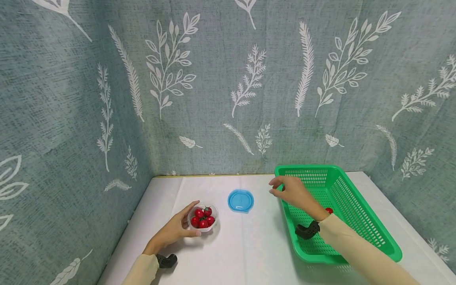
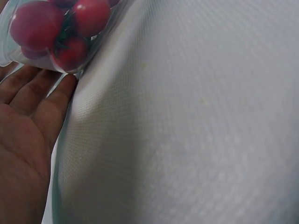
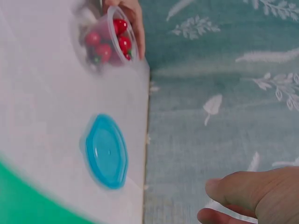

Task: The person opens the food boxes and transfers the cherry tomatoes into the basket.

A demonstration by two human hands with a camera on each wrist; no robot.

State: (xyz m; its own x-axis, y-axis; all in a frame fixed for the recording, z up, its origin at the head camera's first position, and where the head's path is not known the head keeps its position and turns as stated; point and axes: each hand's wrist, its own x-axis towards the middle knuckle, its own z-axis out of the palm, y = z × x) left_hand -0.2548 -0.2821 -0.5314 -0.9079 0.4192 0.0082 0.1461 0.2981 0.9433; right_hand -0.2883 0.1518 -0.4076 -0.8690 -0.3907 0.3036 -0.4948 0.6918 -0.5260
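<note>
My left hand [image 1: 176,226] holds a small clear plastic tub [image 1: 203,228], thumb and fingers spread round its sides. Inside it lie several red cherry tomatoes [image 1: 203,223], some with green stalks. The left wrist view shows the fingers against the wall of the tub [image 2: 49,63]. My right hand [image 1: 293,190] hovers over the left edge of a green plastic basket [image 1: 370,202], fingers loosely bent, with nothing visible between them. In the right wrist view its thumb and a finger stand apart. A blue lid [image 1: 240,200] lies flat on the table between the hands.
One red tomato [image 1: 329,210] sits in the basket, partly hidden by my right forearm. A white cloth [image 1: 249,253] covers the table. Grey-green curtains with white leaf prints [image 1: 221,79] stand behind the table and along its sides.
</note>
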